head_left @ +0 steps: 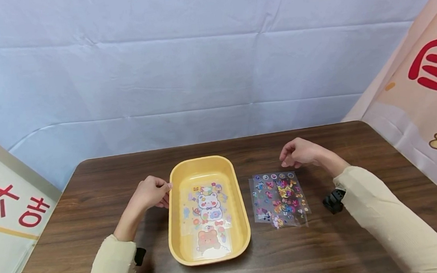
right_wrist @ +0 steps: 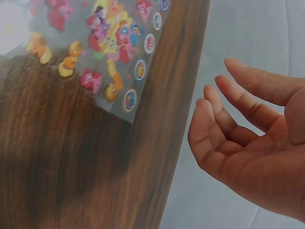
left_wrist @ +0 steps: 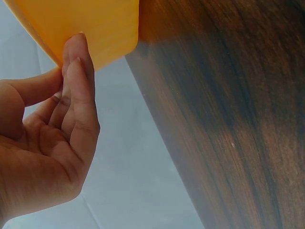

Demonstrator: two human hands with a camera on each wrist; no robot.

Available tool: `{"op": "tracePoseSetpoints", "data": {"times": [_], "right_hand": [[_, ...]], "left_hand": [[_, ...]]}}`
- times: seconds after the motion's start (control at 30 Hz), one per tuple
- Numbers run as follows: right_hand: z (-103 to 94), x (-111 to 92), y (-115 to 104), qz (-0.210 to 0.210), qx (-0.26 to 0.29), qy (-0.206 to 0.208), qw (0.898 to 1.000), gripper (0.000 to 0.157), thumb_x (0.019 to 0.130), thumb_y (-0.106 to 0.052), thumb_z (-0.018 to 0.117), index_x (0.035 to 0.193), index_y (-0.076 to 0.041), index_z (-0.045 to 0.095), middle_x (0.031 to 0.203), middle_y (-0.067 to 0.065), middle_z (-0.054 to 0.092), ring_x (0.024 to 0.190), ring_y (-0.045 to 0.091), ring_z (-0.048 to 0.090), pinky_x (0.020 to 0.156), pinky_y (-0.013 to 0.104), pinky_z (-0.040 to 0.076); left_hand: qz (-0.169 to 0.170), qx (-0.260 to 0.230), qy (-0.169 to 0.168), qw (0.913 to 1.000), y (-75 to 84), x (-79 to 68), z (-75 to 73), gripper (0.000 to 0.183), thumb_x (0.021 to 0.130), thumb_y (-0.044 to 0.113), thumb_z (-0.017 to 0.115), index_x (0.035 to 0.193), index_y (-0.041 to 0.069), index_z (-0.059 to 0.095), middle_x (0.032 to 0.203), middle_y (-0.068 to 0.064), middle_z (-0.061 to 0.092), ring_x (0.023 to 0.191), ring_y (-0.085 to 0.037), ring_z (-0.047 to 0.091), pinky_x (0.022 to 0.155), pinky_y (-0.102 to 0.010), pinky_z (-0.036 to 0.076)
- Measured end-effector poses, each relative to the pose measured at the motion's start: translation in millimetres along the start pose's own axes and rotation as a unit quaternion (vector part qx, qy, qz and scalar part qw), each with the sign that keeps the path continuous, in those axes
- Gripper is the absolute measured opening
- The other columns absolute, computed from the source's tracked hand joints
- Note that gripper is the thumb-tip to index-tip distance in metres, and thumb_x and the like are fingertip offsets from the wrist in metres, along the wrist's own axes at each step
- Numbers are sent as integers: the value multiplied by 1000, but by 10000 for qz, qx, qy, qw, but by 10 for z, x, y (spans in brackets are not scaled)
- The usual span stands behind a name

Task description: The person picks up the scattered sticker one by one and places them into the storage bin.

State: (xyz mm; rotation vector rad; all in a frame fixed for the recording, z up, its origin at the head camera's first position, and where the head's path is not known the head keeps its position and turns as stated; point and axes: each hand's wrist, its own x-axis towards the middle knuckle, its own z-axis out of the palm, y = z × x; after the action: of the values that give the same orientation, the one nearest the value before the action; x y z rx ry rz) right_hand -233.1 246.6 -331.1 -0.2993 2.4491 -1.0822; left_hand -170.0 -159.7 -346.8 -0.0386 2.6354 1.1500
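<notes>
A yellow tray (head_left: 174, 225) stands on the table, with clear sticker sheets (head_left: 209, 214) of cartoon bears lying in it. My left hand (head_left: 152, 192) pinches the tray's left rim between thumb and fingers; the left wrist view shows the fingers (left_wrist: 81, 90) against the outer wall. To the tray's right lies a small overlapping stack of transparent sticker sheets (head_left: 279, 200) with colourful pony figures and a row of round stickers along the far edge. Just beyond that edge hovers my right hand (head_left: 300, 152), fingers loosely bent and holding nothing, apart from the sheets in the right wrist view.
The dark wooden table (head_left: 289, 255) ends at a pale cloth backdrop (head_left: 198, 69). Printed banners hang at the left (head_left: 8, 204) and right (head_left: 427, 94) sides. Black wrist straps (head_left: 333, 201) show at both sleeves.
</notes>
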Motion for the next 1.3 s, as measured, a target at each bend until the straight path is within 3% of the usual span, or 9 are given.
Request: {"op": "tracePoseSetpoints", "data": {"times": [0.37,0.7,0.97,1.3], "right_hand": [[43,48,170,97,-183,-48,9998,22,81,-3,65,98,8,58,82,7,59,77,19,55,67,36,47],[102,69,281,156,-149,-155,9996,21,80,2,64,98,10,56,73,5,56,70,19,54,61,34,44],[172,70,352,77,-10,-47,10000,21,77,9,64,96,12,55,67,5,48,49,10,35,46,24,32],[233,100,385,83,-452,357,9983,21,69,12,68,87,9,57,71,7,44,61,17,37,53,28,35]], "left_hand": [[-24,-13,-6,10000,7,-6,-2,28,94,15,51,81,-3,67,61,-6,62,55,-17,62,56,-30,53],[-30,-4,-19,10000,2,-3,-2,29,95,16,50,80,-2,67,61,-6,62,56,-17,62,56,-29,53],[-28,-19,-37,10000,-4,-10,-6,28,94,17,51,81,-2,67,61,-6,62,56,-17,62,57,-30,53],[-36,-27,-38,10000,0,-10,-7,29,95,16,50,81,-2,67,61,-6,63,56,-16,62,58,-32,54]]}}
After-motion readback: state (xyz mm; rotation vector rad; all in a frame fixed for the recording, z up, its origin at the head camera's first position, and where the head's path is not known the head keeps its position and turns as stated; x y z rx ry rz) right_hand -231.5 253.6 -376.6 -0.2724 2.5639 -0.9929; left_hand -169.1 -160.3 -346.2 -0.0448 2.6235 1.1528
